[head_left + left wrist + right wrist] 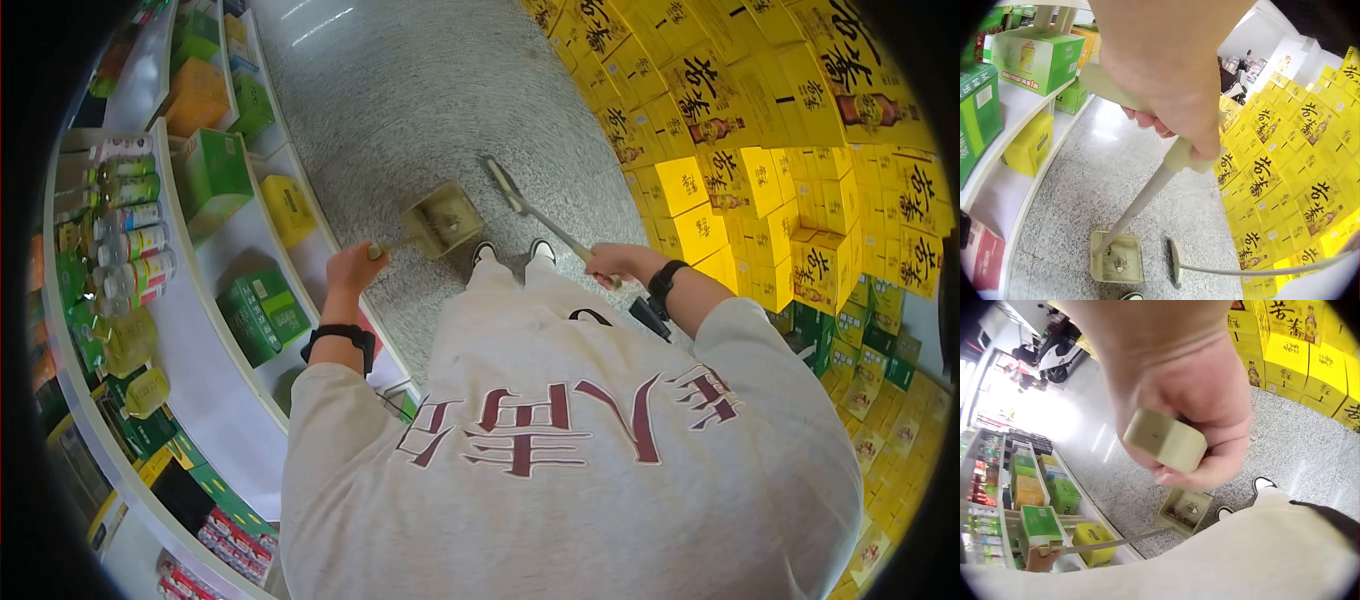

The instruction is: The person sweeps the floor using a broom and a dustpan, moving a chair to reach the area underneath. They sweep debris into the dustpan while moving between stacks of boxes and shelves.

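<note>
My left hand (352,268) grips the pale handle of a long-handled dustpan (414,226), its fingers wrapped round it. The beige pan sits low over the floor, open side up, and small dark and pale debris (1119,265) lies inside. In my right hand (618,262) is the handle of a broom (555,228), held near its top end. The broom's head (1177,261), a pale bar with dark bristles, is by the floor to the right of the pan, apart from it. The right wrist view shows the blunt beige handle end (1166,440) within the curled fingers.
White shelves (285,165) with green and yellow boxes and bottles line the left. Stacked yellow cartons (690,225) form a wall on the right. Between them runs a speckled grey floor (400,100). My shoes (542,250) are close behind the pan. A scooter (1057,359) stands farther off.
</note>
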The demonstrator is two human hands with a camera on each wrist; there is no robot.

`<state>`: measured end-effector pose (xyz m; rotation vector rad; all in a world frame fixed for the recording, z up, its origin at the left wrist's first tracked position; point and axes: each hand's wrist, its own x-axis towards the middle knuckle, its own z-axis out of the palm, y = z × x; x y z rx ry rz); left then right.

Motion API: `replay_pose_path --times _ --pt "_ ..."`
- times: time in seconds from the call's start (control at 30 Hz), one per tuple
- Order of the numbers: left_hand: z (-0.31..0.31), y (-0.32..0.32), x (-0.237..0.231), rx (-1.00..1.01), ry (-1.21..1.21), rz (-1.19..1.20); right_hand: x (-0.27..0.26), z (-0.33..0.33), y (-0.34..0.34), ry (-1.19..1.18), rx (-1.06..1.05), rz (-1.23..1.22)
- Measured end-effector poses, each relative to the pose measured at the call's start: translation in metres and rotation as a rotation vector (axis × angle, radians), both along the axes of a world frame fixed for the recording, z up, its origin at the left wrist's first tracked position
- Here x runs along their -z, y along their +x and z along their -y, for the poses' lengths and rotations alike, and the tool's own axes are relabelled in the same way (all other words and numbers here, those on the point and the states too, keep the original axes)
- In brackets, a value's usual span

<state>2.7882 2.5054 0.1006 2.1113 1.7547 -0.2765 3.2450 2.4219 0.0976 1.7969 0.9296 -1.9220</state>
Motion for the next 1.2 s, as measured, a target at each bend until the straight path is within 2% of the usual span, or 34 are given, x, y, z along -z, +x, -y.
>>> replay_pose_path --times 0.03,0.07,0.13,0.2,0.27,0.3,0.33,0.4,0.43,0.57,0.63,0.67,0.73,0.8,0.87,0.93,0.97,1.03,1.1,1.17,1.2 --pt "-0.002 0.000 -0.002 -0.019 -0.033 0.011 -0.001 -0.009 -0.005 -0.069 0.151 -0.045" --pt "-0.002 0.001 0.002 -0.029 -0.033 0.015 -0.003 -0.018 -0.010 -0.069 0.141 -0.041" --pt "-0.005 0.001 0.008 -0.058 -0.059 0.012 -0.007 -0.038 -0.014 -0.115 0.363 -0.018" --pt "-0.005 0.002 0.004 -0.048 -0.034 0.001 -0.011 -0.048 0.002 -0.123 0.425 -0.025" --pt "-0.003 0.000 0.004 -0.041 -0.012 -0.008 -0.012 -0.053 0.032 -0.006 0.153 -0.054" --pt "-0.002 -0.001 0.006 -0.053 -0.033 0.005 -0.026 -0.049 0.035 0.006 0.242 -0.008" --pt "-0.001 -0.002 0.007 -0.069 -0.054 0.018 -0.031 -0.048 0.032 0.008 0.226 -0.005" --pt "0.004 -0.002 0.007 -0.074 -0.051 0.036 -0.044 -0.044 0.016 0.191 -0.264 0.199" --pt "0.005 -0.002 0.007 -0.061 -0.047 0.050 -0.050 -0.043 -0.002 0.189 -0.404 0.240" --pt "0.000 -0.001 0.005 -0.058 -0.054 -0.012 -0.045 -0.037 -0.052 0.235 -0.459 0.136" --pt "-0.002 -0.002 0.003 -0.058 -0.075 -0.002 -0.037 -0.036 -0.062 0.052 -0.471 0.079" --pt "-0.003 -0.002 0.004 -0.063 -0.073 0.001 -0.032 -0.035 -0.054 0.054 -0.477 0.081" --pt "-0.002 -0.003 0.004 -0.034 -0.041 0.002 -0.024 -0.030 -0.021 0.009 0.120 -0.026" --pt "0.000 -0.004 0.005 -0.030 -0.037 -0.002 -0.028 -0.035 0.015 0.019 0.128 -0.036" --pt "0.004 -0.003 0.002 -0.030 -0.036 -0.006 -0.036 -0.038 0.020 0.025 0.132 -0.046" --pt "0.002 0.000 -0.007 -0.069 -0.139 -0.024 -0.048 -0.039 0.011 0.201 -0.201 0.110" --pt "0.003 0.000 -0.008 -0.078 -0.141 -0.025 -0.043 -0.039 0.004 0.200 -0.210 0.108" --pt "0.004 0.002 -0.009 -0.069 -0.136 -0.033 -0.030 -0.039 -0.019 0.329 -0.580 0.169" --pt "0.002 0.004 -0.012 -0.084 -0.150 -0.026 -0.036 -0.045 -0.047 0.259 -0.512 0.080" --pt "0.000 0.003 -0.011 -0.105 -0.160 -0.018 -0.038 -0.055 -0.044 0.192 -0.450 -0.008" --pt "0.001 -0.003 -0.004 -0.107 -0.140 -0.004 -0.038 -0.060 -0.033 0.136 -0.203 -0.070"
